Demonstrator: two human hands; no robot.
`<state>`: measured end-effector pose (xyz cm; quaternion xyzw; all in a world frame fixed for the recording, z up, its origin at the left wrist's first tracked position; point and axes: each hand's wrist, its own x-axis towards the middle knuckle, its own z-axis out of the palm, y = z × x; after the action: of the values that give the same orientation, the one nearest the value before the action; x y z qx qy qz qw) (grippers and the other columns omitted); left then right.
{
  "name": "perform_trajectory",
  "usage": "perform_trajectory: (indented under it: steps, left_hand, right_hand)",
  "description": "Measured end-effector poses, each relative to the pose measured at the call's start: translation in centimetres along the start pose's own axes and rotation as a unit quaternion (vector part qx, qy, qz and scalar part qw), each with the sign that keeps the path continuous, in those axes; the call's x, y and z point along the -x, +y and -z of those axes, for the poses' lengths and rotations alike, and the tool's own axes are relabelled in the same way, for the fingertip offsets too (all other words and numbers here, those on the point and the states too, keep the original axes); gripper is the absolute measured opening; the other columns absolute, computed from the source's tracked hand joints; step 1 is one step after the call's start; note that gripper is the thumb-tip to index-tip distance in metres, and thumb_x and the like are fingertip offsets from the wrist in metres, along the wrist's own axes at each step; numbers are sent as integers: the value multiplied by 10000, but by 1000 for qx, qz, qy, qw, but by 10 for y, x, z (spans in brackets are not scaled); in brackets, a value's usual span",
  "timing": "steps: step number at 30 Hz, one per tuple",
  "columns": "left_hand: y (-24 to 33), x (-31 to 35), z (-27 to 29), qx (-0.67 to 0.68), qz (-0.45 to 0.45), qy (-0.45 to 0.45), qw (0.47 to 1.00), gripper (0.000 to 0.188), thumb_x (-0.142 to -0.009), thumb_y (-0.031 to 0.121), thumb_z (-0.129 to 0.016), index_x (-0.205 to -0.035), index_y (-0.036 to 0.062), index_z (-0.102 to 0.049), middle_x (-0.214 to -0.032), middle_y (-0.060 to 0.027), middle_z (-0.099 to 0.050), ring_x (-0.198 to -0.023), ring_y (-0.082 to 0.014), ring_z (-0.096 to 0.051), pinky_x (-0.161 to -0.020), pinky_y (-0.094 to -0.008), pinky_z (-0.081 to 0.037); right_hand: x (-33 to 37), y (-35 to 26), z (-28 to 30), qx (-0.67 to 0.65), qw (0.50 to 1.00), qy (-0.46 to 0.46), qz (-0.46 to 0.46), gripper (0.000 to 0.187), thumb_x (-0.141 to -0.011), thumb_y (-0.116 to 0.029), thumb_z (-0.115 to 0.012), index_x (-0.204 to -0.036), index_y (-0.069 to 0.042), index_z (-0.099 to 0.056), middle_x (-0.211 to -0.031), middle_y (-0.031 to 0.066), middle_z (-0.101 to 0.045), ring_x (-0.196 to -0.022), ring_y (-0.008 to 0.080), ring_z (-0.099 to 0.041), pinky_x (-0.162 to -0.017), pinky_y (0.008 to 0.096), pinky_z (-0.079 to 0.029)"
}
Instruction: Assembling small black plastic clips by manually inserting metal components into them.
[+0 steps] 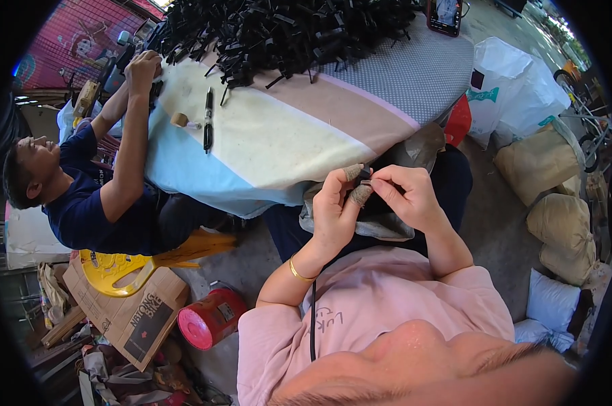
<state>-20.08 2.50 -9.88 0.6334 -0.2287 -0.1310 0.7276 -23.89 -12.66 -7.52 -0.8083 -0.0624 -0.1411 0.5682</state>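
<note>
Close to the near edge of the table, my left hand (337,211) pinches a small black plastic piece (365,173) between thumb and finger, both wrapped in tan cloth tape. My right hand (410,197) meets it from the other side, thumb and forefinger pinched together at the piece. Whatever sits between those right fingertips is too small to make out. Below the hands, a grey cloth or bag (387,229) lies over my lap. Farther off, a large heap of similar black pieces (272,40) covers the back of the table.
The striped tablecloth (285,142) bears a black pen (208,120), a small tan roll (179,120) and a phone (445,16). At left a co-worker (82,183) reaches to the table. A yellow stool (120,271), red bucket (211,318), cardboard (126,308) and several sacks (539,159) stand around.
</note>
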Motion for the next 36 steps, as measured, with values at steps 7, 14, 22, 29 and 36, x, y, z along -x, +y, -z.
perform_trajectory:
  steps: [7,14,22,29,36]
  left_hand:
    - [-13,1,3,-24,-11,23,999,239,-814,-43,-563,-1045,-37,-504,-1042,-108,-594,-943,-125,-554,-831,-236,-443]
    - [-8,3,0,-177,-133,48,974,221,-744,-76,-588,-957,-40,-542,-987,-168,-607,-928,-234,-599,-814,-287,-454]
    - [18,-5,11,427,161,-9,890,327,-920,140,-429,-1221,38,-355,-1255,-197,-428,-1123,-284,-485,-915,-375,-437]
    - [4,0,11,416,218,-76,880,374,-888,101,-477,-1249,65,-383,-980,-76,-552,-941,-187,-561,-791,-292,-456]
    - [3,0,9,342,182,-78,919,374,-891,96,-484,-1254,60,-401,-1014,-60,-553,-917,-140,-549,-788,-264,-439]
  right_hand:
    - [1,2,-6,43,999,23,23,100,-792,-71,-604,-824,23,-615,-630,126,-583,-514,169,-560,-485,243,-418]
    - [7,12,-5,-26,999,-16,-39,116,-803,-82,-595,-846,24,-612,-599,99,-559,-492,126,-506,-472,240,-401]
    - [10,3,7,3,997,23,75,111,-733,-36,-660,-832,-11,-615,-660,48,-575,-482,105,-481,-445,213,-374]
    - [10,3,11,-32,985,-58,157,202,-638,63,-606,-817,-29,-623,-586,35,-539,-462,132,-493,-413,215,-355]
    - [10,11,13,-58,988,-57,129,192,-677,-22,-707,-837,-8,-603,-687,59,-587,-490,76,-484,-450,184,-360]
